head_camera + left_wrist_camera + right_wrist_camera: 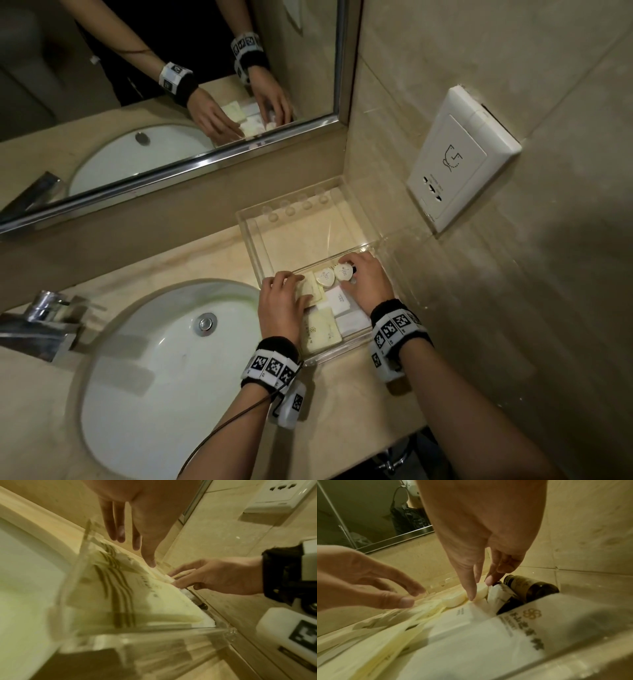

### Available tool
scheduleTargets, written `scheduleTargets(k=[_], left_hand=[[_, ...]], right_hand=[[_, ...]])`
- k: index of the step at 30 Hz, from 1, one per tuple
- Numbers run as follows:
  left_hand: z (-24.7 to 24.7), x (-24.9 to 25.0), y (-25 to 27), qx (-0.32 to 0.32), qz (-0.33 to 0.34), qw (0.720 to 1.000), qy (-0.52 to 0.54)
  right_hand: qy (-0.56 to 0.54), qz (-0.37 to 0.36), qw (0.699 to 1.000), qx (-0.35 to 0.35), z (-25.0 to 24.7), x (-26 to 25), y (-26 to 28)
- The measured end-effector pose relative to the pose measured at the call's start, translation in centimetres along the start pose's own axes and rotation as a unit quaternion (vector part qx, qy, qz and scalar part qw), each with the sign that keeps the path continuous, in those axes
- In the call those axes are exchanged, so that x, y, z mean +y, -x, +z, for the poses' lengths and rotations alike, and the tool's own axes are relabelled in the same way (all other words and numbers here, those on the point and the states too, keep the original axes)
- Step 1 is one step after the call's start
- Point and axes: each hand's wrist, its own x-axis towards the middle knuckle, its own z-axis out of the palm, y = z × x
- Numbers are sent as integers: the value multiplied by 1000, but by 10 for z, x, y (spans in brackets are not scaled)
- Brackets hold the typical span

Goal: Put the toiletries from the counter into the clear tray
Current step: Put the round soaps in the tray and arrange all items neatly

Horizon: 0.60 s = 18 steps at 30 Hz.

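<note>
The clear tray (247, 226) stands on the counter in the corner by the right wall. Its near half holds cream packets (322, 330), white boxes (339, 299) and two round white soaps (324, 277). My left hand (291, 284) rests with nearly straight fingers on a cream packet (310, 289) at the tray's left side. My right hand (352, 270) pinches the right round soap (343, 271) between thumb and fingers. In the right wrist view a dark bottle (530, 588) lies beside that soap (481, 589), against the tray's right wall.
A white sink basin (154, 359) with a chrome faucet (44, 318) lies left of the tray. A mirror (171, 85) runs along the back. A wall socket (459, 161) sits on the tiled right wall. The tray's far half holds nothing.
</note>
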Motion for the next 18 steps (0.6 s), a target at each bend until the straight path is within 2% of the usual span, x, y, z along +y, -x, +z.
scheduleTargets(k=[4, 9, 18], left_hand=[[-2, -9, 8, -32, -31, 999, 8], [1, -9, 9, -53, -36, 998, 3], [2, -16, 8, -45, 4, 999, 28]], right_hand=[[-10, -8, 1000, 9, -1, 2, 2], [-18, -19, 999, 19, 1, 3, 4], [8, -70, 997, 22, 1, -12, 5]])
